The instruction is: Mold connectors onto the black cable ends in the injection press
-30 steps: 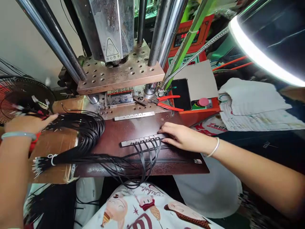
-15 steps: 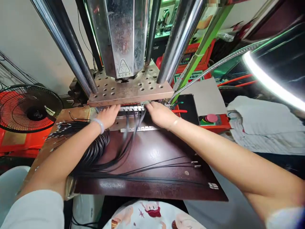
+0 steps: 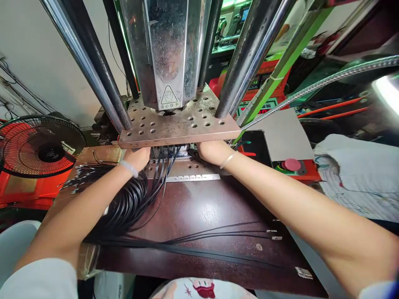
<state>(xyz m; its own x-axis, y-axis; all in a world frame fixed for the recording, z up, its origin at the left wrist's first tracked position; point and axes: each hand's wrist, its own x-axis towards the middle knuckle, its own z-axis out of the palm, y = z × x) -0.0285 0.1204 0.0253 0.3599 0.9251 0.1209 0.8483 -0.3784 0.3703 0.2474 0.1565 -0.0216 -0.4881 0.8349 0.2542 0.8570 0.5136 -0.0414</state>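
Both hands reach under the drilled upper plate (image 3: pixel 181 132) of a press. My left hand (image 3: pixel 139 158) is at the left end of a metal mould (image 3: pixel 183 150), its fingers hidden by the plate. My right hand (image 3: pixel 213 152) is at the mould's right end, fingers also hidden. Between the hands, several black cables (image 3: pixel 165 160) run out of the mould and curve down to the left. They join a large coiled bundle of black cables (image 3: pixel 129 195) beside my left forearm. A metal strip with slots (image 3: pixel 193 177) lies in front of the mould.
Thick steel columns (image 3: pixel 249 58) flank the press head, which bears a hand-warning sign (image 3: pixel 168 96). A black fan (image 3: pixel 46 145) stands at left. Cables with metal connectors (image 3: pixel 276 238) lie across the brown table (image 3: pixel 199 207). At right are a red button (image 3: pixel 292 165) and a white cloth (image 3: pixel 352 166).
Both hands and the mould have gone further back beneath the plate, so my fingers no longer show. The cables have followed it, and the view has shifted slightly.
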